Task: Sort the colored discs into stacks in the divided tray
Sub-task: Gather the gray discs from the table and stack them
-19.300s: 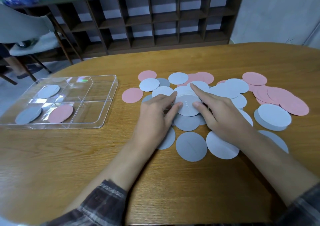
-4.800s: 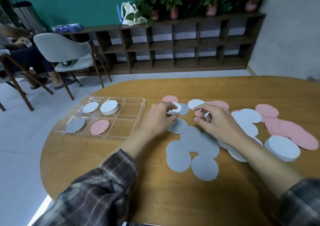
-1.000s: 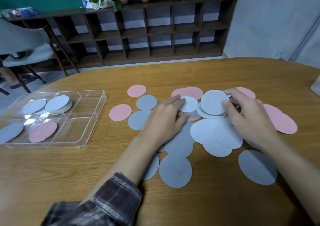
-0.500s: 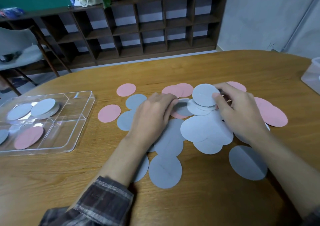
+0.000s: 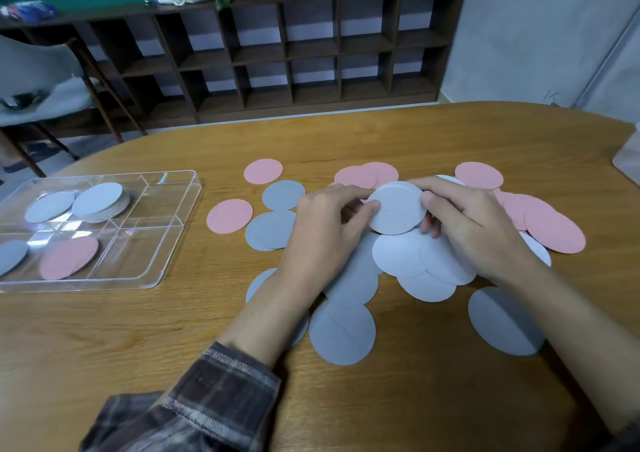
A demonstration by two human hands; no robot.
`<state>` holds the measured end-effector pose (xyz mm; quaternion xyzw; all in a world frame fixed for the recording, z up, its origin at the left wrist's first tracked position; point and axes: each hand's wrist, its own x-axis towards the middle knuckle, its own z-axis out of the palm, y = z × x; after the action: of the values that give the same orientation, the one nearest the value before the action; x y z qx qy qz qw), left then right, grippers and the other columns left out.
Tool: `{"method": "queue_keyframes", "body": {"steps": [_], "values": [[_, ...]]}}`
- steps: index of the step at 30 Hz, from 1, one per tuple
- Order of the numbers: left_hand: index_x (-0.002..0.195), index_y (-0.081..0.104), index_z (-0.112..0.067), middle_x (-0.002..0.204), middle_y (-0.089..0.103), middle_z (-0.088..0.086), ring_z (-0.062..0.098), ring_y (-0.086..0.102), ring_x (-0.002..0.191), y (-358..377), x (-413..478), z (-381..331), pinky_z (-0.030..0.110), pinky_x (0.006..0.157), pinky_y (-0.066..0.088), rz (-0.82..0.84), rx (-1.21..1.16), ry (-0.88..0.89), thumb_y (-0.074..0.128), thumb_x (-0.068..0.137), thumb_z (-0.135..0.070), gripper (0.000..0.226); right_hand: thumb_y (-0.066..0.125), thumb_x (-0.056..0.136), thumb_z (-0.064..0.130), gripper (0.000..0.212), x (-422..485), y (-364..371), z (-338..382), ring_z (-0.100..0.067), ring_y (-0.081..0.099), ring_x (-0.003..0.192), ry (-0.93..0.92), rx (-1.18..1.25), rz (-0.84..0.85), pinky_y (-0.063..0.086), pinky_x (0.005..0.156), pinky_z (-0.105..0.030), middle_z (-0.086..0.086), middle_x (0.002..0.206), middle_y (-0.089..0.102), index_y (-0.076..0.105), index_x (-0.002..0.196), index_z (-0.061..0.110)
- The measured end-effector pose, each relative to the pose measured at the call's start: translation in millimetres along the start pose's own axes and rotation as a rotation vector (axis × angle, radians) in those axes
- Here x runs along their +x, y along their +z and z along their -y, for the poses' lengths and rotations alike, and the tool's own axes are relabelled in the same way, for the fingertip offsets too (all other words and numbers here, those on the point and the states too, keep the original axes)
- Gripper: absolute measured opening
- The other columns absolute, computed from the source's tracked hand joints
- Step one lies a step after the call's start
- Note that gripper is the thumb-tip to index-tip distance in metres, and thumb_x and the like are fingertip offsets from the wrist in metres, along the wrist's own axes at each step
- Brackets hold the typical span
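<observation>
Both hands now meet over the middle of the loose pile. The left hand (image 5: 322, 230) has come up off the discs it was pressing half a second ago, and its thumb and fingers pinch the left edge of a small white stack (image 5: 397, 207). The right hand (image 5: 464, 223) grips the opposite edge. The stack is lifted off the pile and tilted toward the camera; how many discs it contains I cannot tell.

This suggests that gathering has ended for this colour and size, and the bundle is being squared before the carry.

The divided tray (image 5: 180, 209) sits well to the left of the pile on the table (image 5: 415, 399). Its far compartments already hold a single pale disc and a white stack (image 5: 100, 200); its near compartments hold a grey disc (image 5: 10, 256) and a pink disc (image 5: 69, 257), while the right-hand compartments look empty.

Many grey, white and pink discs (image 5: 554, 223) remain scattered around the hands, so sorting is far from finished.
</observation>
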<state>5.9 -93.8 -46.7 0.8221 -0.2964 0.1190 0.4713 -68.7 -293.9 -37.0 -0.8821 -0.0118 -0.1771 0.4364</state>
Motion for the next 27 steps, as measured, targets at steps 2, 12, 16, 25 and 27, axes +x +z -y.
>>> {"method": "queue_keyframes", "body": {"steps": [2,12,16,25,27], "values": [[0.094,0.081,-0.014,0.078,0.075,-0.003,0.011,0.070,0.073,-1,0,-2,0.025,0.070,0.055,-0.008,-0.038,-0.038,0.077,0.093,-0.022,0.008,0.048,0.106,0.030,0.027,-1,0,1,-0.014,0.063,0.077,-0.023,-0.022,0.020,0.051,0.078,-0.046,0.002,0.077,0.067,0.071,0.118,0.036],[0.097,0.077,-0.026,0.087,0.066,-0.011,0.004,0.060,0.080,1,-5,-7,0.031,0.073,0.053,0.211,0.141,0.002,0.079,0.085,-0.051,0.028,0.055,0.103,0.021,0.025,1,-7,-8,-0.014,0.062,0.079,-0.003,-0.127,-0.074,0.049,0.072,-0.037,0.010,0.079,0.067,0.069,0.119,0.034],[0.115,0.074,-0.033,0.105,0.062,-0.012,0.007,0.058,0.096,4,-10,-11,0.037,0.084,0.054,0.390,0.253,0.007,0.079,0.075,-0.068,0.053,0.055,0.103,0.021,0.025,3,-7,-9,-0.016,0.063,0.081,0.006,-0.137,-0.089,0.051,0.073,-0.039,0.008,0.082,0.068,0.068,0.120,0.033],[0.105,0.071,-0.025,0.097,0.064,-0.012,0.000,0.056,0.086,1,-6,-10,0.014,0.074,0.044,0.357,0.098,-0.045,0.092,0.073,-0.040,0.041,0.055,0.103,0.019,0.023,3,-4,-11,-0.019,0.062,0.077,0.017,-0.102,-0.092,0.046,0.070,-0.031,0.000,0.079,0.068,0.069,0.118,0.030],[0.099,0.073,-0.023,0.091,0.067,-0.010,0.003,0.056,0.076,-1,-3,-9,0.011,0.069,0.043,0.319,0.029,-0.073,0.091,0.077,-0.028,0.028,0.055,0.103,0.020,0.023,3,-4,-11,-0.019,0.063,0.078,0.023,-0.099,-0.087,0.047,0.071,-0.033,0.001,0.080,0.068,0.069,0.117,0.032]]}}
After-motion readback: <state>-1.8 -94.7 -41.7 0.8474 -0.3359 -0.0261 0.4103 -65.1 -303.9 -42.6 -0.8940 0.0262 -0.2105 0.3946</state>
